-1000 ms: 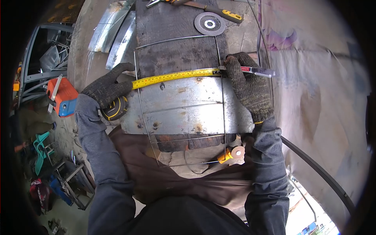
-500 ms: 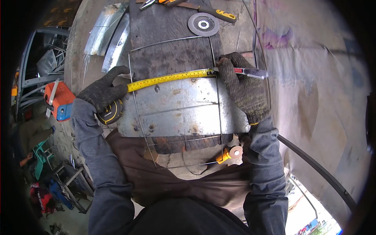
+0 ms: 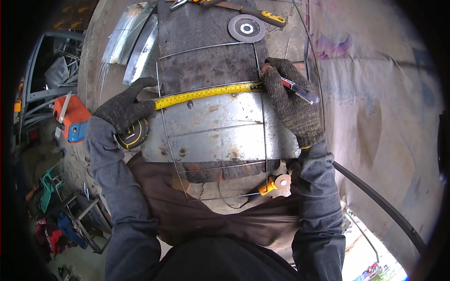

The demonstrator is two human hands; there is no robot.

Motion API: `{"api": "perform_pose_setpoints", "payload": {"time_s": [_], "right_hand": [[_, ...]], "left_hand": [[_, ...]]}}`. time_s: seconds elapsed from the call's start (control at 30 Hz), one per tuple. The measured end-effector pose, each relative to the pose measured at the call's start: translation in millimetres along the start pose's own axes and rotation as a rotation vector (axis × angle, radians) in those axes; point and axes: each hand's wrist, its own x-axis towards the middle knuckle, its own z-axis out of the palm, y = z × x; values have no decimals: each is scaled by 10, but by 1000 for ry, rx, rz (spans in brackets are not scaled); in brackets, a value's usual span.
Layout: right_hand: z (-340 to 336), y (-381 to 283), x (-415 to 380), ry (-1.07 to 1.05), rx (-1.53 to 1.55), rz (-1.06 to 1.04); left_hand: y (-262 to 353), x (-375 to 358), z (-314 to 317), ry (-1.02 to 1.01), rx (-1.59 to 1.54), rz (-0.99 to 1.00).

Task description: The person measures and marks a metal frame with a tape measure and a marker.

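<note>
Both my hands wear dark knitted gloves. My left hand (image 3: 124, 105) is closed on the tape measure, thumb on its yellow blade (image 3: 206, 94) and the black case (image 3: 133, 134) under the palm. The blade stretches right across a thin wire frame (image 3: 213, 48). My right hand (image 3: 294, 105) holds a marker (image 3: 303, 92) with a clear cap, its fingertips at the blade's end by the frame's right wire. Beneath the frame lie a dark wooden board (image 3: 201, 70) and a shiny metal sheet (image 3: 220, 140) with a few spots.
A flap disc (image 3: 246, 28) and a yellow-black handled tool (image 3: 267, 18) rest at the board's far end. Curved metal strips (image 3: 125, 35) lie at left, near an orange-blue box (image 3: 75, 119). An angle grinder (image 3: 268, 187) sits below, between my legs. A stained sheet hangs at right.
The marker in my right hand has swung so its clear end points lower right. The tape stays stretched over the frame, and the whole view has shifted slightly.
</note>
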Motion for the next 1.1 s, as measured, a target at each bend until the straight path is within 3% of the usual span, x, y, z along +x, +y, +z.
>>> {"api": "perform_pose_setpoints", "payload": {"time_s": [0.47,0.57,0.63,1.1], "right_hand": [[-24,6,-24,-41,58,78],[-34,12,-16,-64,52,101],[-26,39,-19,-61,49,136],[3,113,-25,-64,-40,122]], "left_hand": [[-35,15,5,-16,-18,-7],[-101,51,39,51,-18,114],[-32,9,-4,3,-22,32],[-36,-18,17,24,-57,19]]}}
